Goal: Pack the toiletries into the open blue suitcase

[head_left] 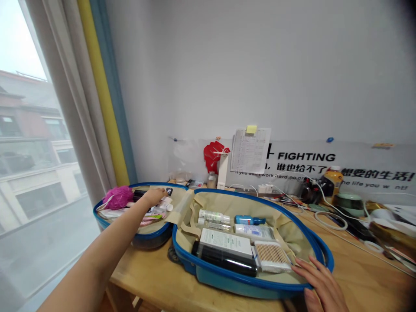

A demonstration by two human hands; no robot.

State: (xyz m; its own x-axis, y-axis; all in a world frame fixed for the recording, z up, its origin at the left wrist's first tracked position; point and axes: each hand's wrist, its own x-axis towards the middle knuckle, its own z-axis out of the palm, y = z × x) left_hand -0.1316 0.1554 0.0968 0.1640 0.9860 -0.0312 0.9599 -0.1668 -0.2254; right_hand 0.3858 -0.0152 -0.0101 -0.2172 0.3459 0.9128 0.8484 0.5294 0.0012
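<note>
Facing a wall (pixel 208 78), the table (pixel 159 281) bears a suitcase (pixel 240 286) (right fingers (pixel 313 276) loose, left (pixel 157 196) unclear).

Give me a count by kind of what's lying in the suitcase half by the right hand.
Bottles: 3 (white bottle, clear bottle, blue bottle)
White-and-blue packet: 1
White box: 1
Black cylinder: 1
Cotton swab pack: 1
Total visible: 7

Left grip (pixel 155 197) too small for finger detail, right grip (pixel 325 286) partly beyond the bottom edge
</note>
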